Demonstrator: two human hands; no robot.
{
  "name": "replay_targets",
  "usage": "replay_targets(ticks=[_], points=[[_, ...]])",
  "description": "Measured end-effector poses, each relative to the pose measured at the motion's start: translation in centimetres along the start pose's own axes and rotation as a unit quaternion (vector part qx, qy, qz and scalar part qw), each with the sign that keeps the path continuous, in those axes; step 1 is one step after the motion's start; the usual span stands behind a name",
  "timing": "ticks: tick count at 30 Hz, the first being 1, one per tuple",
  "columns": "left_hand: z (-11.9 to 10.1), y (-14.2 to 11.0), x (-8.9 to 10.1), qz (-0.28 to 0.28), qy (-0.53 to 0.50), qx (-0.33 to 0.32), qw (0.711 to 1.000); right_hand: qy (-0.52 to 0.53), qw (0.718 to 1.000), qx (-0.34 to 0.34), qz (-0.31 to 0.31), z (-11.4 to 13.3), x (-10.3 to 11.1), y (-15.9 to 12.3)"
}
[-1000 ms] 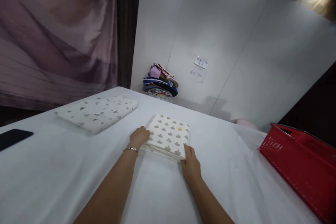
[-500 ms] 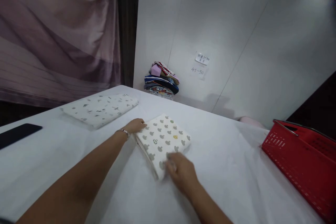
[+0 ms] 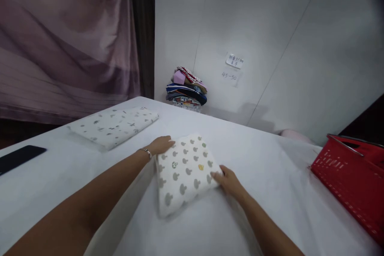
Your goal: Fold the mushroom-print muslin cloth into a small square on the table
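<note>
A folded white cloth [image 3: 187,172] with grey mushroom prints, plus a few green and yellow ones, is in the middle of the white table [image 3: 240,144]. My left hand [image 3: 162,145] grips its far left corner, fingers partly hidden by the fabric; a bracelet circles that wrist. At the right edge, my right hand [image 3: 229,181] pinches the cloth with the thumb on top. The near edge looks slightly blurred. Farther left lies another folded white cloth [image 3: 115,126] with small grey leaf-like prints, touched by neither hand.
A red plastic basket [image 3: 351,180] stands at the right. A dark flat object [image 3: 21,158] lies at the left edge. Behind the table's far edge rises a stack of folded fabrics [image 3: 187,90] against the wall. A pinkish curtain [image 3: 66,40] hangs at the left.
My right hand has moved from the cloth's near corner to its right edge and now grips it. The mushroom-print cloth has turned somewhat. My left hand stays at its far left corner.
</note>
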State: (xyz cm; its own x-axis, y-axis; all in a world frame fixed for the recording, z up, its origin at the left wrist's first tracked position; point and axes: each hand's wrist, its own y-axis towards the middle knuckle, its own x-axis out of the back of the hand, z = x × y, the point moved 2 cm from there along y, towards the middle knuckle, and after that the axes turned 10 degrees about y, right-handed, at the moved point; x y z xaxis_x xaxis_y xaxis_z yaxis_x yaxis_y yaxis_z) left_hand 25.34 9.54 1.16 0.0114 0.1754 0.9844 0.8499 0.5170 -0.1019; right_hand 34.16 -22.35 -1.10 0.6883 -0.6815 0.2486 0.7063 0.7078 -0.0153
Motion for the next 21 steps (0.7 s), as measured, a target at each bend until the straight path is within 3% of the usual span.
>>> replay_targets(ticks=[4,6,8,10,12,16,19,21], points=[[-4.6,4.0,0.4,0.023,0.008,-0.137,0.99,0.019,0.995,0.003,0.101,-0.2,-2.4,-7.3],[-7.2,5.9,0.5,0.034,0.008,-0.189,0.981,0.021,0.99,-0.016,0.141,-0.2,-2.5,-8.8],[-8.9,7.1,0.5,0.046,0.007,-0.215,0.975,-0.008,0.995,-0.026,0.092,-0.2,-1.2,-8.1],[-9.4,7.6,0.4,0.054,0.005,-0.214,0.975,-0.059,0.998,-0.004,-0.011,-0.1,1.0,-5.6],[-8.6,7.3,0.3,0.049,0.002,-0.19,0.981,-0.099,0.992,0.037,-0.065,0.1,2.7,-2.1],[-4.5,4.4,0.4,-0.001,-0.038,-0.078,0.996,-0.179,0.974,0.122,-0.061,0.8,3.3,5.1],[-0.9,0.2,0.3,-0.011,-0.082,0.02,0.996,-0.235,0.967,0.097,-0.031,1.4,2.6,9.0],[0.9,-3.2,-0.2,0.011,-0.114,0.076,0.991,-0.247,0.968,0.035,0.04,1.7,2.2,10.7]])
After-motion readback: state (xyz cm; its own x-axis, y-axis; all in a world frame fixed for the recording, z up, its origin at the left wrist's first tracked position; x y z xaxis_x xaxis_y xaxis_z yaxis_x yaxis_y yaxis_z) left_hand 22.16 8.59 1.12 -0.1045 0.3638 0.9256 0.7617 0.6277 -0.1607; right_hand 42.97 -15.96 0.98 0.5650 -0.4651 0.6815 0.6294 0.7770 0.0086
